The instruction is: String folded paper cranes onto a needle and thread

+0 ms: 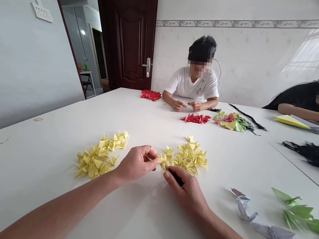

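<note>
My left hand (138,163) is closed, its thumb and fingertips pinching a small yellow folded-paper crane (159,159). My right hand (188,190) is wrapped round a black-handled tool (176,176), whose thin tip points toward the pinched crane. Fingers hide much of the tool, so I cannot tell its exact kind. Just beyond both hands lies a pile of yellow paper cranes (191,155). Another yellow pile (97,162) is spread left of my left hand, beside the forearm.
Across the white table (53,195), a person in a white shirt (192,83) works near red paper cranes (195,118). A second person in black (297,95) leans in at right. Green cranes (301,210), pale grey cranes (281,237) and black strands (313,154) lie on the right.
</note>
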`<action>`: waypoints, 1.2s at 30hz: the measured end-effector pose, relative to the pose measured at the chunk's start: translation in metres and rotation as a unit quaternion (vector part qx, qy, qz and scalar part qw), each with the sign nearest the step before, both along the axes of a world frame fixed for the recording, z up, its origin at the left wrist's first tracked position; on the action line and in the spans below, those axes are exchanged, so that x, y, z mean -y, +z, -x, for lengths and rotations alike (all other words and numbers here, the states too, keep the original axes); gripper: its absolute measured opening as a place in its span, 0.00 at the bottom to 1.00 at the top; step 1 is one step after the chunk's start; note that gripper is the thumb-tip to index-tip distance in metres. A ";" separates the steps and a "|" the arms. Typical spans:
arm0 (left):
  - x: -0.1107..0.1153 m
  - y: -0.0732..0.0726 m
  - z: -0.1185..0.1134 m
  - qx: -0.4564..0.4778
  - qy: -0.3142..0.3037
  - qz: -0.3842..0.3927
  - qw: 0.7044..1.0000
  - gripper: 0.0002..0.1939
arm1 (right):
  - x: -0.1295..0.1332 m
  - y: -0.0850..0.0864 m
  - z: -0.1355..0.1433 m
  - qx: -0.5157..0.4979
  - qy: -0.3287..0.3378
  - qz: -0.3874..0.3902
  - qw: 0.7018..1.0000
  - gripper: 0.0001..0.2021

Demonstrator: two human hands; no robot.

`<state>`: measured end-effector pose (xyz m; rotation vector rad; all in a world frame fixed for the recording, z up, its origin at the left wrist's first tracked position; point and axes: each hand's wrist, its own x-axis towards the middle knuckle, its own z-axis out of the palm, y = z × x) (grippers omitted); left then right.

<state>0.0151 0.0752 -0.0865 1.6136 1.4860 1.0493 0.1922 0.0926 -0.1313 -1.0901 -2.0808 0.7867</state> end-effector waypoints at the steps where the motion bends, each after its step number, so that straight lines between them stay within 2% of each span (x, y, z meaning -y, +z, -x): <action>1: 0.001 0.000 0.000 0.001 -0.006 0.002 1.000 0.06 | 0.000 0.001 0.000 0.003 0.002 0.001 1.000 0.17; 9: 0.003 -0.001 -0.001 0.001 -0.007 -0.022 1.000 0.07 | -0.001 0.003 0.000 -0.022 -0.001 0.019 1.000 0.17; 17: 0.005 0.002 -0.002 -0.040 -0.009 -0.048 0.998 0.08 | -0.002 0.002 0.001 -0.013 0.005 0.014 1.000 0.18; 25: -0.001 0.001 0.007 -0.078 -0.014 -0.030 0.996 0.11 | 0.001 0.003 0.000 0.018 0.026 0.005 0.999 0.15; 29: -0.003 -0.004 0.007 -0.051 -0.039 -0.019 0.998 0.09 | 0.002 0.003 0.000 0.025 0.022 -0.002 0.999 0.15; 36: -0.002 -0.008 0.003 0.008 -0.028 -0.027 0.999 0.08 | 0.000 0.000 -0.001 0.018 0.006 0.012 1.000 0.18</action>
